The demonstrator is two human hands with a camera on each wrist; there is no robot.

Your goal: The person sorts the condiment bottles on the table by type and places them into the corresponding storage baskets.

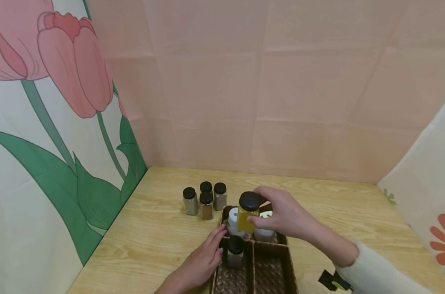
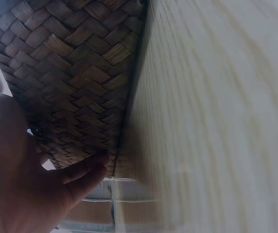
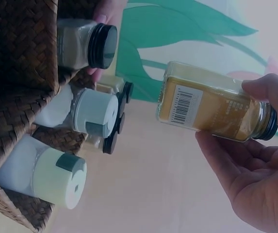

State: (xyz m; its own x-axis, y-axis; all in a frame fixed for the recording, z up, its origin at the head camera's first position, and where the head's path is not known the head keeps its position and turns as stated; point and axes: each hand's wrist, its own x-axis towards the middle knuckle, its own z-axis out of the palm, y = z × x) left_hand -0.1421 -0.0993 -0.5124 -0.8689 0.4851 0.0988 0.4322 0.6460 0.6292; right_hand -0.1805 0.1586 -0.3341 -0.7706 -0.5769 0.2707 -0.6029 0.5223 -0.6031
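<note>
Nearest, the left grip is laid against the left wall of a woven basket, with its fingers nearly straight and nothing clasped; the basket is presumably being steadied. Just right of this grip, a dark-capped jar is stood in the near-left compartment. Farther out, a yellow-filled jar is pinched between the thumb and fingers of the right grip and is held about upright above the basket's far part. The step in hand is judged to be the carrying of this jar over the basket; if it is to be put down there, a careful lowering is called for, with its base kept clear of the lids below. On its glass a white barcode label is seen, with pale printing beside it; no brand or word can be made out. Below the right grip, two white-lidded containers are held in the far compartment. Straight beyond the left grip, four black-capped jars are clustered on the bench. Farthest, a pink cloth is hung beyond both grips.
</note>
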